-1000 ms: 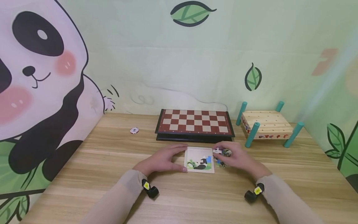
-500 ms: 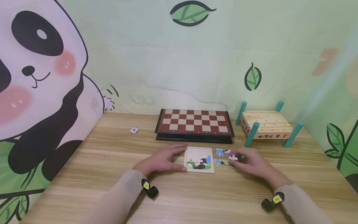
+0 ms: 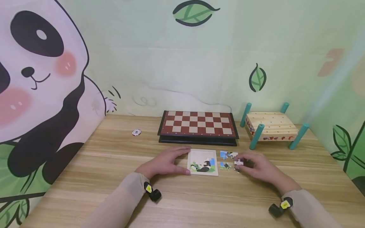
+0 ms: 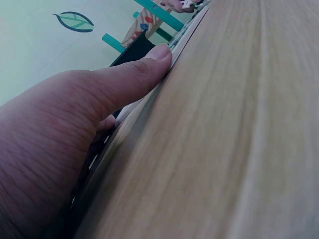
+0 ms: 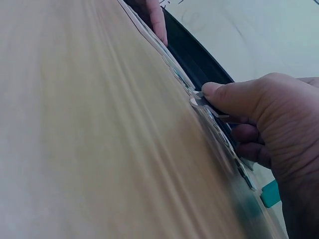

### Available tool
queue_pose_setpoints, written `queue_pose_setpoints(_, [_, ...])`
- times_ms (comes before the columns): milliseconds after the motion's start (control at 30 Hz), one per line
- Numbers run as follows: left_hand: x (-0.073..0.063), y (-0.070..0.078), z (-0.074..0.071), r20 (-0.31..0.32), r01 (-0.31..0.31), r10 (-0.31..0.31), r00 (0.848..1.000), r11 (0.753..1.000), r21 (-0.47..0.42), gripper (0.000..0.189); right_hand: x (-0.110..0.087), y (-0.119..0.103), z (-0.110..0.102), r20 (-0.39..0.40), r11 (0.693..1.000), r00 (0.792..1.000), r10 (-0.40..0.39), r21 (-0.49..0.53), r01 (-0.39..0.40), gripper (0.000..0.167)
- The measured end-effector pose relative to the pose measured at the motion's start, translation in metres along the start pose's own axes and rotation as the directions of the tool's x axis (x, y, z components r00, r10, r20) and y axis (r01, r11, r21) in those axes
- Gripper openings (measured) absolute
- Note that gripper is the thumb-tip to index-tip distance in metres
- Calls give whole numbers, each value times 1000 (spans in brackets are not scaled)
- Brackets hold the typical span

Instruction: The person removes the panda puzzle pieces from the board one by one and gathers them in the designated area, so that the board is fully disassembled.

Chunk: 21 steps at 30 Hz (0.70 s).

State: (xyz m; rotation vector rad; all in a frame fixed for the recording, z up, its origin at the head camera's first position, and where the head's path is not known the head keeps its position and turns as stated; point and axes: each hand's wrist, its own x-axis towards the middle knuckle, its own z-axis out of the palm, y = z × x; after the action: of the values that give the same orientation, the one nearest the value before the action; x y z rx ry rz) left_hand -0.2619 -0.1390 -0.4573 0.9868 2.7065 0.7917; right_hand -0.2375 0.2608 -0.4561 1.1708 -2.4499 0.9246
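Note:
A small square puzzle tray (image 3: 194, 155) lies on the table, with joined pieces showing part of a panda picture (image 3: 203, 167) along its bottom. My left hand (image 3: 166, 161) rests at the tray's left side, thumb by the lower corner and forefinger by the upper one, both fairly straight. My right hand (image 3: 258, 164) pinches a white and dark puzzle piece (image 3: 238, 162) between thumb and fingers, low over the table; the thumb on a piece (image 5: 199, 101) shows in the right wrist view. Blue and white puzzle pieces (image 3: 223, 155) and a green and blue piece (image 3: 225, 166) lie between tray and hand.
Behind the tray stands a folded checkered chessboard case (image 3: 198, 123). A wooden pegboard bench with teal legs (image 3: 272, 125) stands at the back right. A poker chip (image 3: 136, 132) lies at the back left. Some pieces under my right hand are partly hidden.
My right hand has moved right, from beside the tray's edge to over the pieces, uncovering those near the tray; it has slowed and now pinches a piece. My left hand stays still.

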Motion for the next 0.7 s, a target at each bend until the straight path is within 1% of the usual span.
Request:
queue_pose_setpoints(133, [0, 0, 0, -1, 3, -3, 1000, 1000, 0, 96, 1, -1, 0, 11, 1000, 1000, -9, -20, 9, 27])
queue_pose_setpoints(367, [1, -2, 1, -5, 7, -7, 1000, 1000, 6, 97, 2, 1, 0, 37, 997, 999, 19, -75, -17, 27])
queue_pose_setpoints(700, [1, -2, 1, 2, 7, -7, 1000, 1000, 1, 99, 1, 4, 1, 55, 998, 998, -7, -58, 11, 24])
